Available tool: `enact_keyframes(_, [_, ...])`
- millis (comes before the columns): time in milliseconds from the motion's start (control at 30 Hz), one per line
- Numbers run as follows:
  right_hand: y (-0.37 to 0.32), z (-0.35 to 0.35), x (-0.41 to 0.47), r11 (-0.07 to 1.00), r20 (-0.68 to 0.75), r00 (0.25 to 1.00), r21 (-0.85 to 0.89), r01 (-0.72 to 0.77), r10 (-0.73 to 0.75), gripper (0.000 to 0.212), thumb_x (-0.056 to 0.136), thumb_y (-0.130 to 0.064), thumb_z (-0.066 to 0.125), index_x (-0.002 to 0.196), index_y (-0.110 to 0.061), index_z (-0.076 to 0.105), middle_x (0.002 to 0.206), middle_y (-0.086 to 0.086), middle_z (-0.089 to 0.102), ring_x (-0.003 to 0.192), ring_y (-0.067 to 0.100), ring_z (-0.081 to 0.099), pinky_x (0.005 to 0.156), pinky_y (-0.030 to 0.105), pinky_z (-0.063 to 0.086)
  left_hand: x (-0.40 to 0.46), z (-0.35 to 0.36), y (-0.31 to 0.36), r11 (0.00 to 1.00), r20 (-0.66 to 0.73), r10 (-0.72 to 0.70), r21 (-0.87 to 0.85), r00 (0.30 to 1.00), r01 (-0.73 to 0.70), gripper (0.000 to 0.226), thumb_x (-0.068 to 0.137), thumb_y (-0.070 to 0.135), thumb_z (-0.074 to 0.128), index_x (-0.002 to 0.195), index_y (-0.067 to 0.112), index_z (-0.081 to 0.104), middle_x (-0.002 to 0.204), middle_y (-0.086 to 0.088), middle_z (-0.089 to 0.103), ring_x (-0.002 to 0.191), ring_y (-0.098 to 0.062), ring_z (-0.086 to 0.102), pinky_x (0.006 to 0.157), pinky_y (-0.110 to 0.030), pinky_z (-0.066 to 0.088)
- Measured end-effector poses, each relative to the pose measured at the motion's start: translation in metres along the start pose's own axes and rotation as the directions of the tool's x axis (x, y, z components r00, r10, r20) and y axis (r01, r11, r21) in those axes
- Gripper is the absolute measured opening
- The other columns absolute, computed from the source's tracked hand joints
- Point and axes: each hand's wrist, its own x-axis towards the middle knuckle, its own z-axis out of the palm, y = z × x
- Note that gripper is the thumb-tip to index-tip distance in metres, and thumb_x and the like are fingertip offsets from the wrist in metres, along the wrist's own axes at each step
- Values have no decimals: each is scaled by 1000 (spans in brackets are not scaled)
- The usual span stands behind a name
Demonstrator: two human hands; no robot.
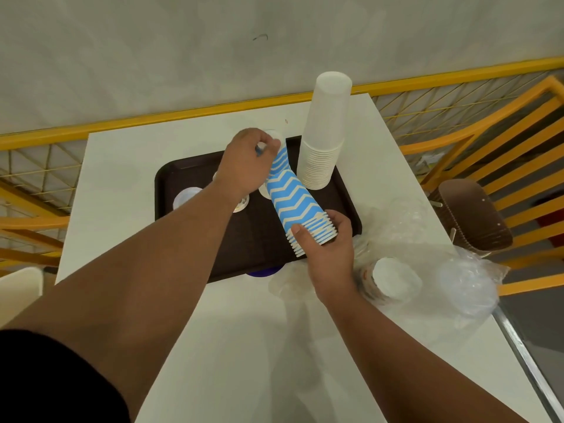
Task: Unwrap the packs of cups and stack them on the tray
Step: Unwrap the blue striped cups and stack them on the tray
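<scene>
On the white desk [122, 184] we see one dark brown tray [244, 239]. On its left part we count at least two short stacks of cups [186, 196] seen from above, partly hidden by the left arm. Our left hand [247, 166] has its fingers curled round the far end of one long stack of blue-and-white zigzag cups [293, 196], which lies tilted above the tray. Our right hand [329, 251] grips the near, rim end of the same stack, thumb over the rims. One tall stack of plain white cups [326, 129] stands upright at the tray's far right corner. Right of the tray lie crumpled clear wrappers [396, 215], one wrapped pack of cups [387, 279] and one clear plastic bundle [467, 282]; its contents we cannot tell.
</scene>
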Motion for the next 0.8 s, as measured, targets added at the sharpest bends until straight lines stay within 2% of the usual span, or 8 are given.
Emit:
enact_keyframes(133, [-6, 3, 1, 994, 21, 1000, 102, -26, 24, 59, 72, -23, 85, 120, -23, 51, 113, 2, 62, 97, 12, 67, 78, 26, 56, -29, -15, 15, 954, -152, -151, -283, 977, 103, 32, 96, 43, 55, 116, 19, 60, 113, 6, 64, 99, -5, 60, 81, -20, 49])
enact_keyframes(200, [-8, 5, 2, 988, 56, 998, 145, -47, 40, 59, 66, -32, 86, 114, -28, 53, 112, 2, 64, 99, 17, 68, 83, 37, 57, -52, -13, 19, 824, 58, -272, -502, 961, 264, 36, 92, 38, 64, 122, 21, 55, 111, 4, 66, 98, -8, 66, 80, -27, 56])
enact_keyframes(267, [-10, 8, -1, 989, 99, 994, 137, -50, 36, 58, 63, -38, 85, 111, -30, 54, 112, 2, 65, 101, 20, 68, 87, 45, 57, -71, -10, 22, 647, 272, -301, -646, 914, 405, 46, 90, 28, 69, 131, 23, 47, 121, -1, 64, 104, -16, 68, 83, -40, 59])
enact_keyframes(400, [-13, 13, -8, 997, 112, 994, 79, 7, -16, 58, 65, -37, 85, 113, -27, 54, 109, -1, 65, 99, 16, 68, 88, 45, 57, -83, -10, 25, 535, 242, -364, -736, 899, 415, 39, 91, 19, 68, 124, 18, 49, 120, -5, 66, 103, -21, 70, 86, -49, 58])
enact_keyframes(533, [-15, 11, -12, 998, 97, 993, 7, 62, -62, 59, 70, -31, 85, 117, -22, 52, 106, -5, 64, 93, 9, 67, 85, 34, 57, -80, -11, 23, 557, 168, -396, -737, 903, 382, 28, 90, 23, 69, 111, 22, 50, 114, -3, 67, 99, -18, 71, 85, -47, 59])
enact_keyframes(633, [-10, 6, -13, 998, 74, 996, -11, 56, -55, 55, 73, -28, 84, 116, -23, 50, 106, -4, 62, 92, 9, 67, 80, 30, 58, -62, -20, 23, 720, -21, -361, -642, 932, 264, 29, 86, 30, 73, 104, 30, 50, 106, 5, 67, 94, -12, 70, 86, -43, 59])
enact_keyframes(733, [-6, 4, -13, 1000, 45, 999, 11, 21, -21, 54, 74, -25, 82, 116, -22, 49, 108, 0, 62, 93, 12, 68, 73, 24, 57, -34, -39, 34, 885, -239, -156, -464, 958, 28, 35, 82, 33, 72, 106, 33, 48, 96, 14, 65, 85, -4, 66, 82, -30, 57])
enact_keyframes(800, [-5, 5, -12, 1000, 20, 1000, 10, 16, -16, 56, 74, -26, 82, 118, -20, 47, 109, 2, 61, 93, 12, 68, 72, 21, 56, -15, -44, 40, 924, -273, 12, -365, 962, -115, 40, 79, 30, 73, 108, 30, 44, 99, 6, 65, 82, -6, 65, 78, -26, 56])
